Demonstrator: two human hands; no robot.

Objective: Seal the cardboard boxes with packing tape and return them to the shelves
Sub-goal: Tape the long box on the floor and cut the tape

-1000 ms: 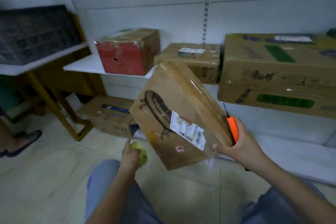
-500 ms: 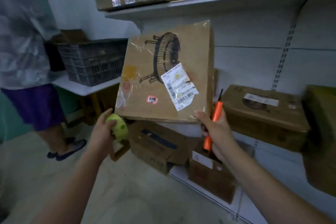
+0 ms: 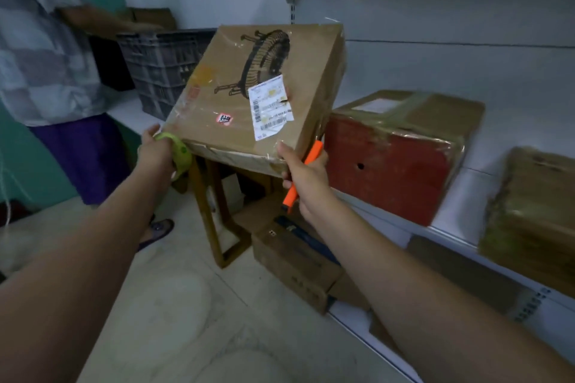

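- So the fan-print box point(image 3: 249, 93) was up in the air, tilted, held between both hands just left of the red box point(image 3: 392, 162) on the middle shelf point(image 3: 451, 224).
- My left hand point(image 3: 155, 152) was wrapped around the green tape roll point(image 3: 180, 154) and pressed against the box's lower left corner at the same time.
- My right hand point(image 3: 303, 177) had the orange cutter point(image 3: 303, 176) clamped in the fist, thumb pinching the box's bottom right edge. Awkward double duty on both sides.
- The box looked taped already, glossy film over the front and edges, so I figured this was the put-it-back step.
- To do it well I'd say: level the box first, aim for the bare bit of shelf beside the red one, land the far edge and slide in. Keep the cutter tip off the cardboard.
- Main risk was the weak pinch letting it slip.
- Room: white wall shelving, another wrapped box point(image 3: 529, 214) further right, more cartons on the floor-level shelf, pale tiled floor point(image 3: 186, 305), a grey crate point(image 3: 161, 68) on a side table and another person point(image 3: 53, 56) standing at it.
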